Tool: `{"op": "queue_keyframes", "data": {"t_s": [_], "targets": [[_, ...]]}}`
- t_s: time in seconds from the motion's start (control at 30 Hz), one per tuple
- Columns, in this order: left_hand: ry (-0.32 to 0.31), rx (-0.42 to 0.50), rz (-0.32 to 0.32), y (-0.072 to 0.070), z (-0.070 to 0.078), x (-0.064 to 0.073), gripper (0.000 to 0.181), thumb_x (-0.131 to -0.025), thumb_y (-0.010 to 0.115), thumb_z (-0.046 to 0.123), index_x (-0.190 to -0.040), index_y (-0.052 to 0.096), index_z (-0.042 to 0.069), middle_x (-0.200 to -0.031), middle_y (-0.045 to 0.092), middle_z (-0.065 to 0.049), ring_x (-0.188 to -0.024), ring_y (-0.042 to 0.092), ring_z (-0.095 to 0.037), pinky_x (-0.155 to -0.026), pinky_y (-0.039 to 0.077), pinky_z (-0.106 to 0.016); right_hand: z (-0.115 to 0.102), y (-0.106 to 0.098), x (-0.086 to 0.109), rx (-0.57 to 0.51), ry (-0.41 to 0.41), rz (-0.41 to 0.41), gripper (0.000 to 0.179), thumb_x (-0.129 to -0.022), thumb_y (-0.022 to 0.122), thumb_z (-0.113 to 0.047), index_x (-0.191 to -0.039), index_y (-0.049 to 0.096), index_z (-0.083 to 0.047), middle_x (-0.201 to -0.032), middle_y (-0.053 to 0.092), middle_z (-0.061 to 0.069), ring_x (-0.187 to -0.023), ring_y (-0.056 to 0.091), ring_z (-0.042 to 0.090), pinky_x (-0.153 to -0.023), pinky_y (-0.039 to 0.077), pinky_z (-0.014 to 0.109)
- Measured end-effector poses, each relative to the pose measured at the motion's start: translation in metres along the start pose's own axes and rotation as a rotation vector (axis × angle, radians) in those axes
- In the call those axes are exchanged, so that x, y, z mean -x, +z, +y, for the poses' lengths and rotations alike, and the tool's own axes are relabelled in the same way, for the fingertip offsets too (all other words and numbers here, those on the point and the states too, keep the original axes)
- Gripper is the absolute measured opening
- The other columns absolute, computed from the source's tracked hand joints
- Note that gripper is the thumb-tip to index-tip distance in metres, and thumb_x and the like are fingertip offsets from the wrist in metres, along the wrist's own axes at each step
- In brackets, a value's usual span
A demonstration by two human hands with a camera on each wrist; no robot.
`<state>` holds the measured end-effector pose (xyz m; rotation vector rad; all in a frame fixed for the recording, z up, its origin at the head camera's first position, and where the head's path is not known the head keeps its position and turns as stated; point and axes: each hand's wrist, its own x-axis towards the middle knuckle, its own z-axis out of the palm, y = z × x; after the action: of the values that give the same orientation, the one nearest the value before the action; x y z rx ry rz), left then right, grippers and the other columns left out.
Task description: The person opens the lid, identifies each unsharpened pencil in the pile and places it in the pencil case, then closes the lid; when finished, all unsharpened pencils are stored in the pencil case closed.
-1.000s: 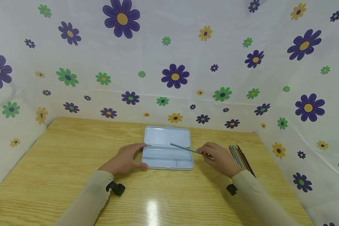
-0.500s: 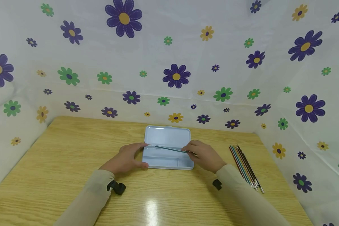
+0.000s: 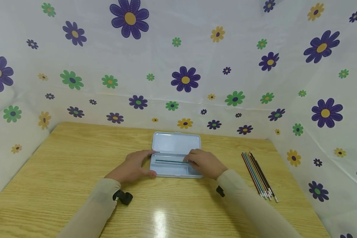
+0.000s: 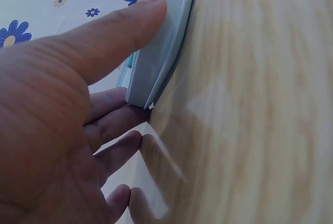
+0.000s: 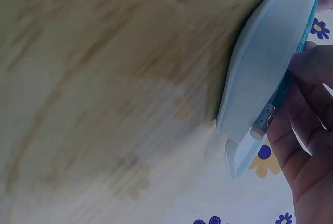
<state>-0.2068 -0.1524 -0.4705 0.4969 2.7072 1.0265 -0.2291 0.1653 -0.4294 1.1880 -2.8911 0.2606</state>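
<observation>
A pale blue pencil case point(image 3: 176, 141) lies with its lid folded back on the table. My left hand point(image 3: 133, 167) holds its left end, thumb at the front side and fingers toward the hinge. The left wrist view shows the thumb point(image 4: 140, 21) pressed on the case wall. My right hand point(image 3: 206, 162) pinches a teal pencil point(image 3: 169, 161) near its eraser end, over the case's long rear compartment. In the right wrist view the pencil's white eraser point(image 5: 258, 132) sticks out past the fingers, close to the case's right end.
Several pencils point(image 3: 258, 175) with eraser ends lie in a loose bundle on the wooden table point(image 3: 154, 211), to the right. A flower-printed white cloth point(image 3: 154, 59) walls the back and both sides. The front of the case has two smaller compartments.
My right hand has moved left from beside the case with the teal pencil, lowering and levelling it over the rear compartment. The left hand keeps its place on the case.
</observation>
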Motion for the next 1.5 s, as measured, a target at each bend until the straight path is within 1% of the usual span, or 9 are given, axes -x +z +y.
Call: {"op": "queue_keyframes", "data": {"t_s": [0.17, 0.3, 0.43, 0.6, 0.77, 1.0, 1.13, 1.3, 1.5], "targets": [[0.006, 0.0, -0.003, -0.001, 0.001, 0.001, 0.092, -0.081, 0.084, 0.054, -0.156, 0.045, 0.018, -0.162, 0.043, -0.008, -0.152, 0.033, -0.037, -0.124, 0.015, -0.061, -0.002, 0.003, -0.005, -0.018, 0.034, -0.034, 0.018, -0.1, 0.069, -0.01, -0.113, 0.076, -0.019, -0.108, 0.071, -0.004, -0.094, 0.065, 0.009, -0.088, 0.059, 0.03], [0.012, -0.006, -0.005, -0.002, 0.001, 0.001, 0.092, -0.082, 0.084, 0.054, -0.156, 0.045, 0.016, -0.161, 0.043, -0.01, -0.151, 0.033, -0.038, -0.124, 0.015, -0.062, -0.002, 0.004, -0.009, -0.029, 0.021, -0.032, 0.018, -0.1, 0.069, -0.01, -0.113, 0.077, -0.019, -0.108, 0.071, -0.005, -0.096, 0.066, 0.01, -0.089, 0.059, 0.031], [0.024, -0.012, 0.002, -0.003, 0.001, 0.002, 0.091, -0.082, 0.084, 0.053, -0.155, 0.046, 0.015, -0.16, 0.044, -0.011, -0.151, 0.034, -0.039, -0.123, 0.016, -0.063, -0.002, 0.006, -0.014, -0.042, 0.018, -0.05, 0.018, -0.101, 0.067, -0.011, -0.114, 0.077, -0.02, -0.109, 0.071, -0.006, -0.098, 0.065, 0.009, -0.091, 0.058, 0.031], [0.037, -0.022, 0.009, -0.003, 0.001, 0.001, 0.09, -0.082, 0.084, 0.052, -0.154, 0.046, 0.014, -0.159, 0.045, -0.011, -0.15, 0.036, -0.04, -0.123, 0.017, -0.064, -0.002, 0.007, -0.018, -0.089, 0.048, -0.077, 0.019, -0.101, 0.067, -0.01, -0.114, 0.076, -0.02, -0.11, 0.071, -0.007, -0.1, 0.066, 0.009, -0.094, 0.057, 0.031], [0.031, -0.018, 0.006, -0.001, -0.001, 0.0, 0.09, -0.082, 0.084, 0.053, -0.154, 0.046, 0.015, -0.16, 0.045, -0.011, -0.15, 0.035, -0.039, -0.123, 0.017, -0.063, 0.001, 0.006, -0.019, -0.14, 0.045, -0.091, 0.018, -0.1, 0.067, -0.008, -0.112, 0.076, -0.018, -0.109, 0.072, -0.006, -0.1, 0.066, 0.01, -0.094, 0.057, 0.034], [0.024, -0.018, 0.004, 0.0, -0.003, -0.002, 0.091, -0.082, 0.084, 0.055, -0.155, 0.045, 0.016, -0.16, 0.045, -0.01, -0.15, 0.035, -0.039, -0.123, 0.016, -0.062, 0.007, 0.007, -0.021, -0.224, 0.066, -0.12, 0.018, -0.101, 0.066, -0.009, -0.112, 0.077, -0.019, -0.109, 0.072, -0.008, -0.101, 0.065, 0.008, -0.095, 0.056, 0.032], [0.025, -0.024, 0.005, 0.0, -0.002, -0.002, 0.092, -0.081, 0.084, 0.055, -0.155, 0.046, 0.016, -0.16, 0.045, -0.01, -0.15, 0.035, -0.039, -0.123, 0.017, -0.062, 0.01, 0.007, -0.021, -0.245, 0.05, -0.122, 0.018, -0.101, 0.066, -0.009, -0.11, 0.078, -0.02, -0.109, 0.072, -0.008, -0.102, 0.065, 0.009, -0.096, 0.056, 0.033], [0.024, -0.025, 0.003, 0.0, -0.002, -0.003, 0.092, -0.081, 0.084, 0.055, -0.155, 0.046, 0.016, -0.16, 0.045, -0.011, -0.15, 0.035, -0.039, -0.123, 0.017, -0.062, 0.013, 0.007, -0.021, -0.256, 0.027, -0.115, 0.018, -0.1, 0.067, -0.008, -0.108, 0.079, -0.019, -0.106, 0.071, -0.008, -0.1, 0.065, 0.009, -0.095, 0.056, 0.033], [0.021, -0.028, 0.002, 0.0, -0.002, -0.003, 0.092, -0.081, 0.084, 0.055, -0.155, 0.045, 0.016, -0.161, 0.044, -0.011, -0.15, 0.034, -0.039, -0.123, 0.017, -0.062, 0.014, 0.007, -0.019, -0.256, 0.042, -0.11, 0.018, -0.101, 0.067, -0.009, -0.11, 0.079, -0.018, -0.108, 0.072, -0.008, -0.102, 0.066, 0.008, -0.095, 0.057, 0.031]]}}
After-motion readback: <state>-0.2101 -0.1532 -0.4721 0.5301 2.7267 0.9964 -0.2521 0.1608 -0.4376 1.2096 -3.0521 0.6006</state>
